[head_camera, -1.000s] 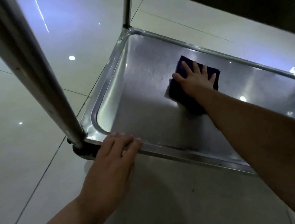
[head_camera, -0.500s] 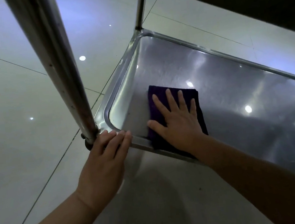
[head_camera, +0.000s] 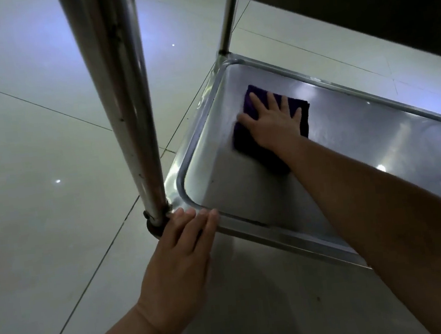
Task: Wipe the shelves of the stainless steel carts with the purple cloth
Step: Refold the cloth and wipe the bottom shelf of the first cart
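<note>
1. Two hands work here: nearest, my left hand (head_camera: pixel 181 256) rests flat-fingered on the shelf (head_camera: pixel 244 191) rim's near-left corner.
2. Farther in, my right hand (head_camera: pixel 273 122) presses, fingers spread, on the purple cloth (head_camera: pixel 246 139).
3. Unwiped steel probably stretches rightward along the shelf's length.

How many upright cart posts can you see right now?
2. The near post stands at the lower shelf's near-left corner beside the left hand; the far post rises from its far-left corner. Posts at the right end lie out of frame.
</note>
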{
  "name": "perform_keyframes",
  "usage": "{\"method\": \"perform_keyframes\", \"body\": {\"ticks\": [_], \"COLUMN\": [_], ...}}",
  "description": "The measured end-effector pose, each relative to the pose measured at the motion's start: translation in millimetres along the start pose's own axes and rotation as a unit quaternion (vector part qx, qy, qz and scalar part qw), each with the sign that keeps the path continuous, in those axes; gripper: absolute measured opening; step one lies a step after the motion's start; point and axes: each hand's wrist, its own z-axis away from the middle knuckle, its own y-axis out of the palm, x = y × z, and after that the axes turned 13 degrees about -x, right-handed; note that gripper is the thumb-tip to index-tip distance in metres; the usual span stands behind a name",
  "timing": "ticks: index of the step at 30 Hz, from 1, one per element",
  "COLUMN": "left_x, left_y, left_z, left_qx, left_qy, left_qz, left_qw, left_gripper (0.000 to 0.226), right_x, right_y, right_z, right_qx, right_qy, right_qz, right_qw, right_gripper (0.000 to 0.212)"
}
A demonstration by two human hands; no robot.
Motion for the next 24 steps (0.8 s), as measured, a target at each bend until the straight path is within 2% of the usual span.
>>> {"method": "perform_keyframes", "body": {"ticks": [4,6,10,15,21,24], "left_x": [4.3,8.8,13.8,19.1,26.4,29.4], "left_y": [2.8,3.6,5.8,4.5,-5.4,-15.3], "left_z": [5.3,4.7,4.4,4.5,7.5,6.1], "left_qx": [0.031,0.045,0.037,0.013,-0.006,-0.014], "left_qy": [0.025,0.036,0.048,0.057,0.048,0.047], "left_qz": [-0.015,-0.026,-0.017,0.032,0.086,0.088], "left_qw": [0.999,0.998,0.998,0.998,0.995,0.995], "left_gripper": [0.054,0.056,0.058,0.059,0.052,0.041], "right_x": [26.4,34.4,39.7,61.8,69.1,67.1], "right_y": [-4.9,-7.7,-8.3,-0.1,7.7,3.1], "right_z": [-27.7,-30.8,-14.9,30.7,102.5,132.2], "right_qx": [0.016,0.028,0.022,-0.011,-0.008,0.012], "right_qy": [0.099,0.104,-0.006,-0.141,-0.199,-0.22], "right_qz": [0.001,0.014,0.009,0.015,0.011,0.007], "right_qw": [0.995,0.994,1.0,0.99,0.98,0.975], "right_gripper": [0.071,0.072,0.071,0.071,0.074,0.07]}}
